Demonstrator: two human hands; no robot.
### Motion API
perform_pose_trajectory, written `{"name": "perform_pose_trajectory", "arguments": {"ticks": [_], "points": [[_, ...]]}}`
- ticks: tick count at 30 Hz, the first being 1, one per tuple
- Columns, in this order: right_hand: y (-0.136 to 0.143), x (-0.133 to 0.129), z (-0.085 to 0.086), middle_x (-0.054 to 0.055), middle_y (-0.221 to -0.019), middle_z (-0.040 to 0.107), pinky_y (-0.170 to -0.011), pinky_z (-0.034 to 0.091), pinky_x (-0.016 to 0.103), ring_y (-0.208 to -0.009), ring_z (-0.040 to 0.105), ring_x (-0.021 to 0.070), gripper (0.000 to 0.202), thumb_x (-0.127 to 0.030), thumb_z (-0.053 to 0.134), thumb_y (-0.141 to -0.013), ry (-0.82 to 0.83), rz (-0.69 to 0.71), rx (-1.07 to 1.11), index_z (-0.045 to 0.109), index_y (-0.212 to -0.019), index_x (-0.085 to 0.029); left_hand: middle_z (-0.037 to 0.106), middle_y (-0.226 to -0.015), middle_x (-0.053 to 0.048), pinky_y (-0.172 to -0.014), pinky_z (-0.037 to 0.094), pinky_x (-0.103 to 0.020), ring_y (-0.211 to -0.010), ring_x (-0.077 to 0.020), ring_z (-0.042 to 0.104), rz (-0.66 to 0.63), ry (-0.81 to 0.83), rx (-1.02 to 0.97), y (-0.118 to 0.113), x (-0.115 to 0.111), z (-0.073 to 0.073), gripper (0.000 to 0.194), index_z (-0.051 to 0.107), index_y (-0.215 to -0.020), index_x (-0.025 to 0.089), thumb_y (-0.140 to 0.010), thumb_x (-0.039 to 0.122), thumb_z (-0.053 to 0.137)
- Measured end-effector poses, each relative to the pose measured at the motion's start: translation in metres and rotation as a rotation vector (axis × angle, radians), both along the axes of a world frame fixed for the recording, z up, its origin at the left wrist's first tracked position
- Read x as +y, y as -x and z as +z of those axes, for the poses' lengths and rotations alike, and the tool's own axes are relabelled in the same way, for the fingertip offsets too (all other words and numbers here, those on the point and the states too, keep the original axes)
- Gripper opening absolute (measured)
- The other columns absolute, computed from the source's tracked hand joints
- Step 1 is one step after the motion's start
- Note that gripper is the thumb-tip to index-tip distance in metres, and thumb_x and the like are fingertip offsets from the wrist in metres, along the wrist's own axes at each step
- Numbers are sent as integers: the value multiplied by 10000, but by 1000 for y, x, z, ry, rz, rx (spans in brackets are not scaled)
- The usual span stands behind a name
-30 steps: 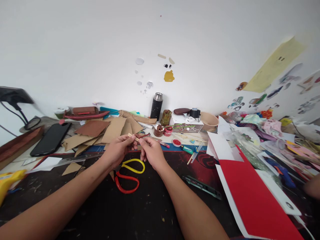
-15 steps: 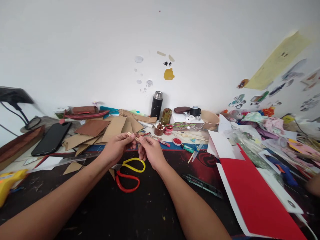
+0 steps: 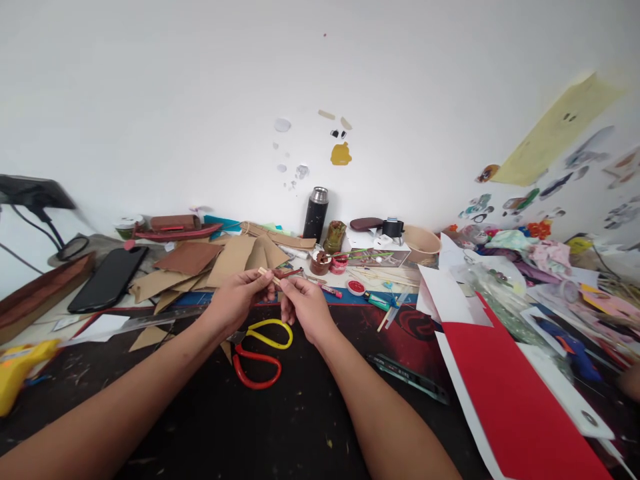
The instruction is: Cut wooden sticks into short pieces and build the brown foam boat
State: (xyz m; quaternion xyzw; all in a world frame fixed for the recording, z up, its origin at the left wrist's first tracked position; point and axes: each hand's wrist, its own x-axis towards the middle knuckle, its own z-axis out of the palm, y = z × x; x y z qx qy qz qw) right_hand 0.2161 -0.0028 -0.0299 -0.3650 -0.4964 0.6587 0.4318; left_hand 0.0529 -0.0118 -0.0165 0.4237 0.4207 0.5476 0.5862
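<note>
A small light-brown strip (image 3: pixel 267 274) is held between both hands, just beyond the scissors. My left hand (image 3: pixel 243 293) pinches its left part between thumb and fingers. At its right end, my right hand (image 3: pixel 303 301) grips it with thumb and forefinger. Whether the strip is wood or cardboard I cannot make out. Below the hands lie scissors with one yellow handle and one red handle (image 3: pixel 257 385) on the dark mat (image 3: pixel 240 440); their blades are partly hidden by my left hand and wrist.
Cardboard pieces (image 3: pixel 235 260) are piled behind my left hand. A black bottle (image 3: pixel 315 215), paint jars (image 3: pixel 320 261) and a bowl (image 3: pixel 421 244) stand near the wall. Right are a cutter (image 3: pixel 407 379) and red paper (image 3: pixel 520 393); left, a phone (image 3: pixel 107 280) and yellow tool (image 3: pixel 23 373).
The whole view has shifted slightly, so the surroundings appear a little lower and further right. Both hands keep their hold on the strip, with almost no change in pose.
</note>
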Motion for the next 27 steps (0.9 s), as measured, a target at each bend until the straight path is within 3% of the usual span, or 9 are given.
{"name": "perform_pose_trajectory", "arguments": {"ticks": [9, 27], "points": [[1, -1, 1, -59, -573, 618, -343, 340, 182, -387, 562, 99, 445, -616, 796, -801, 15, 6, 14, 631, -847, -205, 686, -697, -43, -659, 474, -295, -662, -164, 598, -9, -41, 43, 4, 1, 0, 406, 762, -736, 155, -735, 517, 945], [2, -2, 0, -77, -502, 568, -352, 339, 192, -374, 540, 110, 458, -651, 756, -832, -19, 10, -9, 626, -858, -213, 689, -675, -51, -648, 462, -287, -651, -161, 578, 7, -68, 100, 4, 1, 2, 479, 748, -660, 164, -696, 599, 945]]}}
